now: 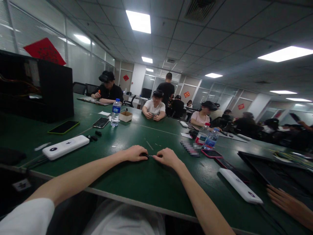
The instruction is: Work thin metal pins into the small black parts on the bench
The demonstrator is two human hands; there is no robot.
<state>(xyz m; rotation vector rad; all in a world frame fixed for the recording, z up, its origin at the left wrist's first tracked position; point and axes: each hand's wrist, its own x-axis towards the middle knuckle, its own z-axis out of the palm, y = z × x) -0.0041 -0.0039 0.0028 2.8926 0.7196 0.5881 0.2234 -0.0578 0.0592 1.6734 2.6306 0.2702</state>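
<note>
Near the front of the green table (117,182), both hands rest close together. My left hand (134,154) is closed around a small black object (146,155), mostly hidden by the fingers, so its kind cannot be made out. From it a thin, pale, metal-looking piece (151,156) runs across the short gap to my right hand (168,158). The right thumb and fingers are pinched at that piece's other end. Whether the black object and the thin piece are one thing is too small to tell.
To the left lie a white power bank (69,147), phones (64,127), a water bottle (115,112) and a small box (126,116). On the right are bottles (211,138), another power bank (241,186) and a black panel (276,173) touched by another person's hand (288,204).
</note>
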